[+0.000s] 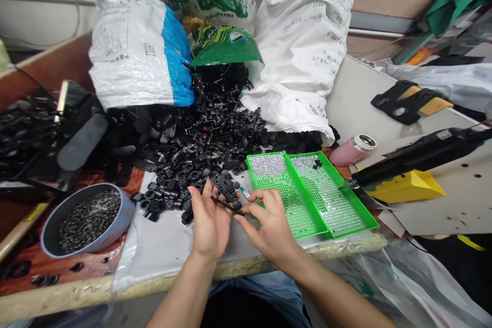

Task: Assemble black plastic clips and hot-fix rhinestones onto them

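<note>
My left hand [210, 223] is turned palm up, its fingers curled round a black plastic part [224, 186] with several round knobs. My right hand [270, 220] pinches the near end of a thin black strip [227, 205] that lies against this part. Whether strip and part are joined, I cannot tell. A small, clear-and-blue item shows by the right fingertips, too small to name. Just beyond my left hand lies a heap of round black plastic pieces [169, 192]. Two green trays [326, 225] with small silvery pieces in them stand right of my right hand.
A blue-grey bowl [128, 215] of small parts stands at left. White sacks [300, 46] and a green bag [226, 46] rise behind a black parts pile [215, 128]. At right are a pink flask [351, 151] and a black power screwdriver [415, 156].
</note>
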`<state>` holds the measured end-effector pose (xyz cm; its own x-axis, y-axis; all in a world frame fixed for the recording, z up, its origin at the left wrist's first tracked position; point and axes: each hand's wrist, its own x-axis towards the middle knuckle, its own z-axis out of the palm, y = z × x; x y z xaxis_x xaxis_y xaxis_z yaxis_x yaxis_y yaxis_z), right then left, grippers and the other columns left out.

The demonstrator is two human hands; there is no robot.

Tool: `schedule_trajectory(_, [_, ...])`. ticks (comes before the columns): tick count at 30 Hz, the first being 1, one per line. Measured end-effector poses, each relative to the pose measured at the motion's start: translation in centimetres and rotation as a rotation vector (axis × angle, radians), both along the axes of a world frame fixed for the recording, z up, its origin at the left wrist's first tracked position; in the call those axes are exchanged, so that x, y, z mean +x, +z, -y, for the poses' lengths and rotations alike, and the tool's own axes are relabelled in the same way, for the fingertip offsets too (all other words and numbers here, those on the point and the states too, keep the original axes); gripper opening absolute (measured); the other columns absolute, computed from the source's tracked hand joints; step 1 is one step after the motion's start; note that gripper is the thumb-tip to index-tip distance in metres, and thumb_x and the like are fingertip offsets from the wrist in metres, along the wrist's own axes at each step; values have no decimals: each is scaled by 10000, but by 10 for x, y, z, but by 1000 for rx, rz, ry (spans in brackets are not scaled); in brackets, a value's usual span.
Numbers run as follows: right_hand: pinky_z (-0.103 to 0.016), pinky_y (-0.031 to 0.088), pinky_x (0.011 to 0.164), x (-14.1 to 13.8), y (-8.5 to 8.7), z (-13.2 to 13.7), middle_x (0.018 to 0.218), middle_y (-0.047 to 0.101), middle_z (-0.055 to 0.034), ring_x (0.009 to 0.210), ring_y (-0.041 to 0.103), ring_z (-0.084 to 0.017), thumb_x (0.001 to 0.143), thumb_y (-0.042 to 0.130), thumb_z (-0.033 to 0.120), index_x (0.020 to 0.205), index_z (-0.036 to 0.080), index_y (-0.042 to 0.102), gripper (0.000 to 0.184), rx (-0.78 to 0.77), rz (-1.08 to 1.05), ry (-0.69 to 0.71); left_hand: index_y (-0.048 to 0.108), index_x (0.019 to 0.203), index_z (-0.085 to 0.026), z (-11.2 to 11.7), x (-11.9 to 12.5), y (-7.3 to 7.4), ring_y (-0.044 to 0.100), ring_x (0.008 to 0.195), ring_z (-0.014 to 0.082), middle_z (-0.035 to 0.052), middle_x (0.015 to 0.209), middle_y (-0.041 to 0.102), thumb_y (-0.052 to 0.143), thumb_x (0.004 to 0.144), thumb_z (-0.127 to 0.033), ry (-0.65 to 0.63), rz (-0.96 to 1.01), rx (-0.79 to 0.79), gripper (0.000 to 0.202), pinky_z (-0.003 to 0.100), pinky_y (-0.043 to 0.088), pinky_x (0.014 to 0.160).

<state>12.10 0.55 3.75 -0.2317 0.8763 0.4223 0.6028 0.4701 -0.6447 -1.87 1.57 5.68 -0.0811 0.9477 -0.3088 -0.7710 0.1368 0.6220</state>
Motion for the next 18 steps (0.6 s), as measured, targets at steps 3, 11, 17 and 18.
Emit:
schedule_trajectory(3, [-439,474,866,2,1,-4,958,573,-70,974,534,-259,876,713,332,848,245,732,94,-184,-214,18,695,1140,-257,1,-1,-3,654,1078,235,56,1196,687,489,828,-815,49,-17,-8,671,339,545,891])
schedule_trajectory(11, [-336,438,703,-1,4,-25,877,529,-44,865,528,-214,746,773,487,666,226,720,279,-593,-459,60,612,1289,-323,9,8,-15,570,1264,224,49,1394,611,640,831,-684,90,-129,5,584,320,515,968])
schedule_trajectory(17, [-346,452,761,-5,-2,-25,841,543,-30,861,536,-206,715,808,486,643,226,732,281,-553,-466,6,629,1223,-345,9,11,-24,635,1085,158,-7,1230,680,844,751,-409,116,-174,-7,523,258,506,927])
schedule_trajectory(18, [-352,452,774,-5,-3,-25,830,544,-29,861,538,-209,715,812,483,642,226,733,279,-526,-461,-11,645,1196,-331,9,10,-24,637,1066,156,-3,1208,684,853,742,-405,118,-187,2,505,254,511,914])
